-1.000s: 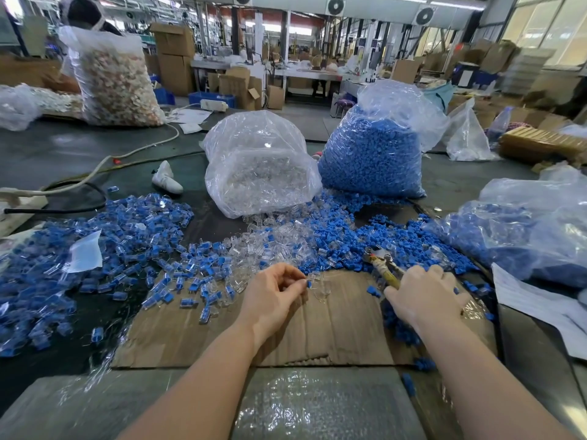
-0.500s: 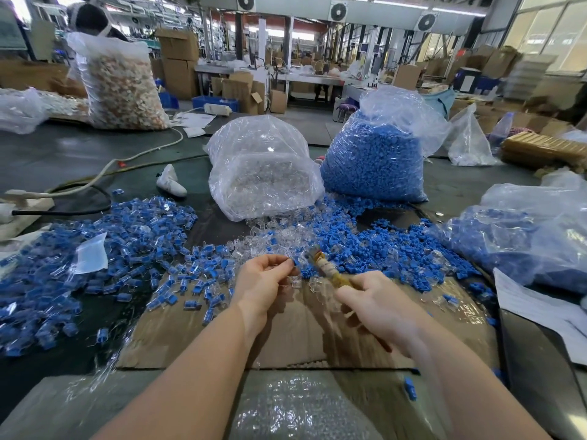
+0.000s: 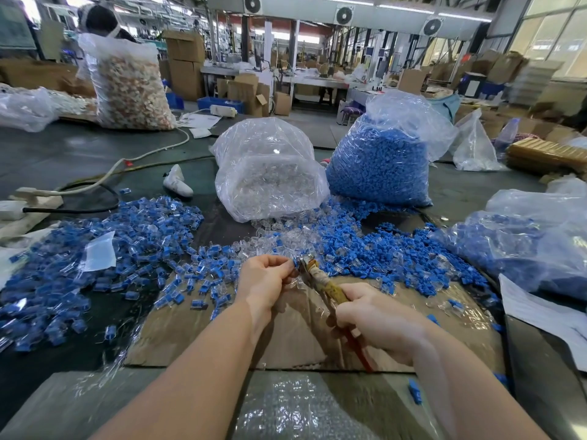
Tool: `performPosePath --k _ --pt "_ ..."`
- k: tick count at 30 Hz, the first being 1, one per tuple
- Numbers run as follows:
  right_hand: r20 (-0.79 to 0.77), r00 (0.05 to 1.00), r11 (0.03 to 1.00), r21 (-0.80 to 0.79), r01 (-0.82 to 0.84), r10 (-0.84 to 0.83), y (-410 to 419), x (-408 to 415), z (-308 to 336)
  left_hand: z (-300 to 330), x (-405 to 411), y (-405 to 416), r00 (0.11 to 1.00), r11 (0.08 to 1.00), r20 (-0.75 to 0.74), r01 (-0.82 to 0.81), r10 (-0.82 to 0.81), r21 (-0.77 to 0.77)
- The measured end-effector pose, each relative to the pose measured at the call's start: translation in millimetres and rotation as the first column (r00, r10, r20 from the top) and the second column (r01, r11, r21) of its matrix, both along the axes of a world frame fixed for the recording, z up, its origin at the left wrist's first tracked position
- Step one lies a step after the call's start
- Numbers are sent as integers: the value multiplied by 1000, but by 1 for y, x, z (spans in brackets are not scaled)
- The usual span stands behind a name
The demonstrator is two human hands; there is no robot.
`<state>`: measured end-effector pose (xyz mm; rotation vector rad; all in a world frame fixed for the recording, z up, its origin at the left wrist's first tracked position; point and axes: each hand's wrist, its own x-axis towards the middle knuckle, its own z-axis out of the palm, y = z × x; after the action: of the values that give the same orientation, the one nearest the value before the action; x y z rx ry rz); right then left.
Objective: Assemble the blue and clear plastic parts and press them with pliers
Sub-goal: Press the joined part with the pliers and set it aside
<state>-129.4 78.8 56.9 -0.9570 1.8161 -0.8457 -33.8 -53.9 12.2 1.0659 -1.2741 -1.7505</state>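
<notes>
My left hand (image 3: 266, 277) pinches a small blue and clear plastic part (image 3: 294, 264) at its fingertips, above a cardboard sheet (image 3: 222, 331). My right hand (image 3: 378, 322) grips the yellowed handles of a pair of pliers (image 3: 320, 279), whose metal jaws meet the part at my left fingertips. Whether the jaws are closed on it is too small to tell. Loose clear parts (image 3: 286, 239) and loose blue parts (image 3: 374, 252) lie just beyond my hands. A heap of assembled blue and clear pieces (image 3: 104, 258) spreads to the left.
A bag of clear parts (image 3: 270, 173) and a bag of blue parts (image 3: 384, 160) stand behind the piles. Another bag with blue pieces (image 3: 533, 246) lies at the right beside white paper (image 3: 540, 312). Cables (image 3: 95, 182) cross the left table. Bubble wrap (image 3: 286, 408) covers the near edge.
My right hand picked the pliers up from the right pile and swung them left to my left fingertips. My left hand lifted slightly with the part.
</notes>
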Motion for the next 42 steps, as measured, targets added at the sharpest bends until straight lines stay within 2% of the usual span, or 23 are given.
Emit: performPosePath --k 21,27,33,36,37,39,42 --pt "-50 999 999 29 -15 16 5 -3 10 5 -2 5 1000 999 -1 4 -4 44" --pt "-195 980 999 21 -26 29 4 0 8 4 -4 8 1000 1000 20 -2 2 11" --pt "-278 958 998 29 -62 68 4 0 4 5 -3 11 1000 1000 26 18 -18 16" --pt "-205 978 999 -21 -30 25 6 -1 2 5 -2 11 1000 1000 26 14 -14 16" --pt "-166 986 999 -43 -9 2 7 -2 1 5 -1 11 999 1000 44 10 -10 -14" --pt "-121 992 996 -84 27 -37 7 -4 -3 6 2 8 984 979 177 19 17 -203" --pt "-299 946 989 -110 93 -123 5 -12 -15 7 12 1 916 869 363 35 169 -493"
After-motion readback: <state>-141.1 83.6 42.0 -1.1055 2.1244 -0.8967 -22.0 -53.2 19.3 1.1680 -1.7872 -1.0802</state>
